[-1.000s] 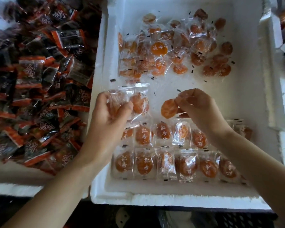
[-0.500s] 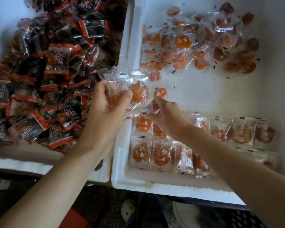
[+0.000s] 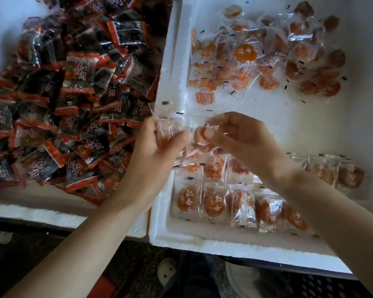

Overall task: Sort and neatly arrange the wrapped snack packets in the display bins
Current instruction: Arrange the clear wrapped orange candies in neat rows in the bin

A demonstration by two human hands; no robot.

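A white foam bin (image 3: 267, 250) holds clear packets of orange dried apricot. Two neat rows of packets (image 3: 213, 201) lie along its near edge, and a loose heap (image 3: 256, 59) sits at the back. My left hand (image 3: 153, 151) grips a small stack of clear apricot packets (image 3: 168, 127) above the bin's left wall. My right hand (image 3: 241, 136) pinches one apricot packet (image 3: 199, 134) right beside that stack, over the left end of the rows. The two hands nearly touch.
A second foam bin (image 3: 30, 214) on the left is piled with several dark packets with red ends (image 3: 73, 100). A lone orange packet (image 3: 205, 97) lies between heap and rows. Bare white floor shows in the right bin's middle and right. A dark floor lies below.
My right hand has carried its packet from the middle of the bin leftward to the stack in my left hand. The view has shifted left.
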